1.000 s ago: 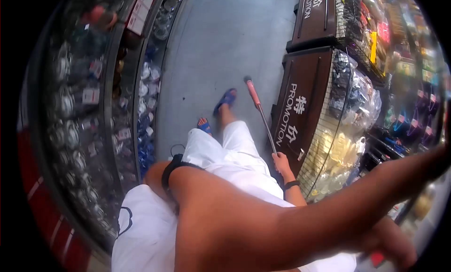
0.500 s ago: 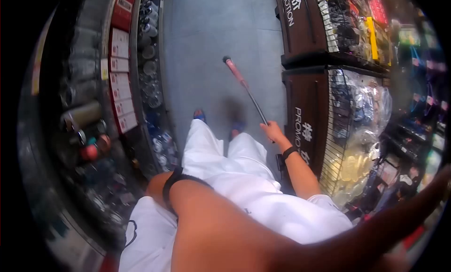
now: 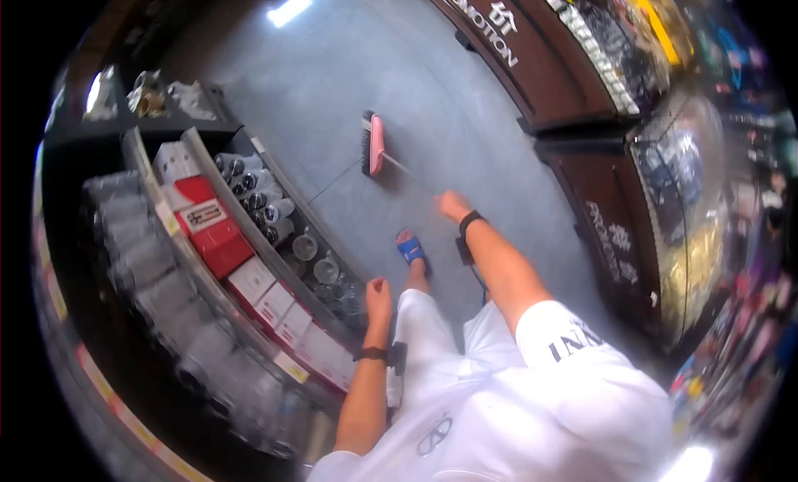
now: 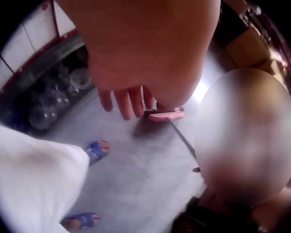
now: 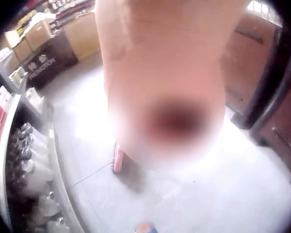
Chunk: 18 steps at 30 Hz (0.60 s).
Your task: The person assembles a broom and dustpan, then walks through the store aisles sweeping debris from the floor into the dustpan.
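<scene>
Broom out on the floor beside a shelf of glassware, one hand on its handle.
The right hand [image 3: 453, 206] grips the handle of the pink-headed broom [image 3: 376, 145], its head on the floor just out from the shelf [image 3: 272, 168]; the left hand [image 3: 378, 297] holds nothing, fingers loose, near the shelf's close end. A wide swing towards the shelf could knock the glass pieces [image 3: 304, 247] at its edge, and the loose left hand could brush them too. A careless pull could catch the sandalled foot [image 3: 410, 249], farther from the shelf than the broom head.
</scene>
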Tool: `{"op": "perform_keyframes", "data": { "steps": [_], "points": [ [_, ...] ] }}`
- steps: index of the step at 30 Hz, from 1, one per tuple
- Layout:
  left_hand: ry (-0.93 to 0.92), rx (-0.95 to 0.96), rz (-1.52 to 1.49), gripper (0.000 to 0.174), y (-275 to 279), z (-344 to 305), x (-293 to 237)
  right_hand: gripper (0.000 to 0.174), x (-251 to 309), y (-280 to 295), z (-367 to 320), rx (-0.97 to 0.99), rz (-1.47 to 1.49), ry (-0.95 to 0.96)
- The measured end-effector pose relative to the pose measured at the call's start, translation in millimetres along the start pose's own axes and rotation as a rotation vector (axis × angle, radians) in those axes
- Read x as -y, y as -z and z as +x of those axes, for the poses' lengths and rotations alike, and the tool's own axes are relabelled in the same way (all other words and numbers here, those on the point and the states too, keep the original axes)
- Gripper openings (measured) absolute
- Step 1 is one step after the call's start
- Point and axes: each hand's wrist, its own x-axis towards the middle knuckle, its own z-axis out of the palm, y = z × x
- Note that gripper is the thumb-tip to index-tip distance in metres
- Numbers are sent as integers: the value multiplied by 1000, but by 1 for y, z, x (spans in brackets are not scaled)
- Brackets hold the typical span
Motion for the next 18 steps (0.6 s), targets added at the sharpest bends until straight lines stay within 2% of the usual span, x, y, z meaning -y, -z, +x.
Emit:
{"op": "perform_keyframes", "data": {
  "steps": [2, 4, 5, 7, 8, 10, 12, 15, 18],
  "points": [
    [45, 89, 38, 27, 24, 6, 24, 41, -53, -28, 24, 74, -67, 90],
    [111, 174, 118, 26, 40, 19, 20, 46, -95, -31, -4, 72, 243, -284],
    [84, 167, 194, 24, 50, 22, 8, 50, -87, 6, -44, 203, 209, -337],
    [199, 213, 95, 24, 69, 39, -6, 50, -128, -3, -90, 26, 226, -578],
    [252, 238, 45, 23, 76, 50, -17, 47, -171, -31, -102, -25, 171, -581],
    [197, 247, 21, 23, 95, 70, -43, 43, -153, 12, -134, 82, 320, -816],
    [141, 260, 62, 21, 109, 97, -78, 44, -132, 52, -150, 217, 443, -833],
    [73, 264, 148, 19, 130, 145, -125, 45, -109, 75, -148, 208, 509, -716],
    [4, 288, 182, 19, 135, 195, -173, 50, -40, 118, -94, 151, 481, -601]
  ]
}}
